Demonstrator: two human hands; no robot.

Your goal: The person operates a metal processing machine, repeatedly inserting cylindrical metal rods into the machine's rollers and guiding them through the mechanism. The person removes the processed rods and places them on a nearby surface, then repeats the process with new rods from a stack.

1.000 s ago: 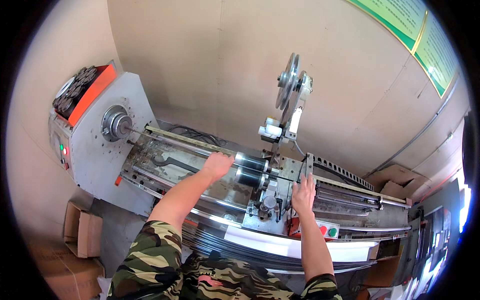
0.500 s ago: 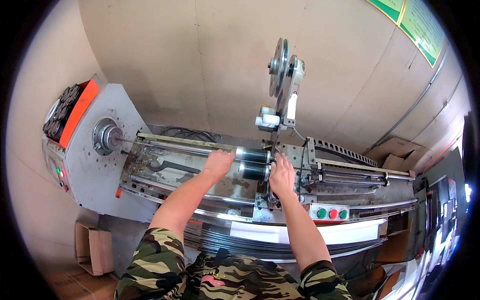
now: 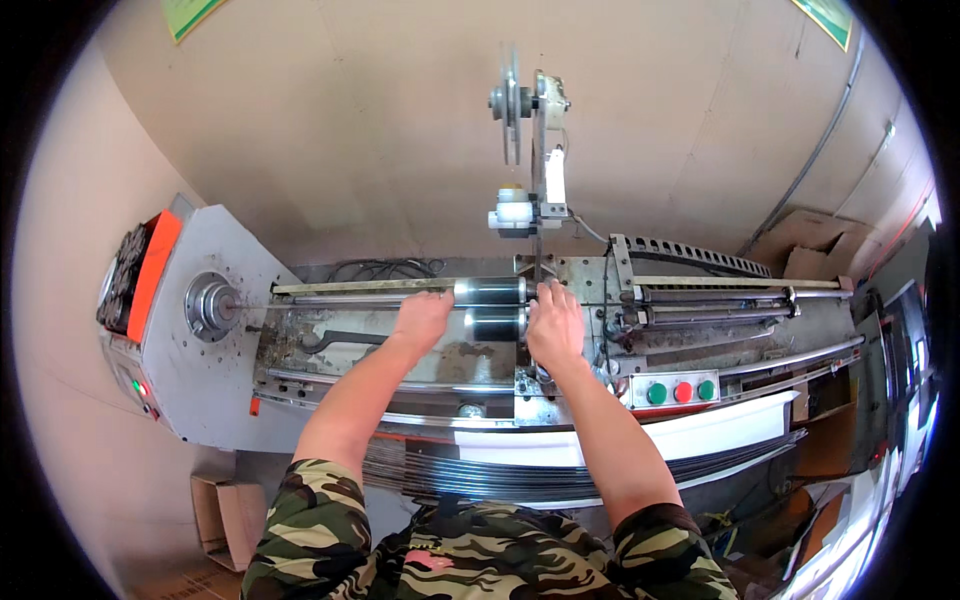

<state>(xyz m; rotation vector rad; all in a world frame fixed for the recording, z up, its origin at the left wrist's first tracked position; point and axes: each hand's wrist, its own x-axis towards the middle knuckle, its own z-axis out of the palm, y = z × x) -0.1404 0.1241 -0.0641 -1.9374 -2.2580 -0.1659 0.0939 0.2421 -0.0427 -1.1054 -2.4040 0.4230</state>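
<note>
A thin metal rod [image 3: 300,306] runs from the round chuck [image 3: 212,307] on the left toward two dark rollers with silver ends. My left hand [image 3: 424,319] is closed round that rod, just left of the upper roller [image 3: 490,291]. Beside the lower roller [image 3: 494,325], my right hand [image 3: 556,324] rests with bent fingers over the right ends of the rollers, below an upright strip. What lies under its fingertips is hidden. Above stands an arm with a disc-shaped wheel [image 3: 511,105], blurred at its rim, and a white plastic fitting [image 3: 513,212].
A hook-ended wrench [image 3: 345,340] lies on the machine bed. Green and red push buttons [image 3: 683,392] sit on a box to the right. Long dark rods [image 3: 480,478] lie bundled along the front. A cardboard box [image 3: 228,520] stands on the floor at lower left.
The whole view has turned and shifted with my head. Both hands stay at about the same places on the machine. The wheel above looks more blurred now.
</note>
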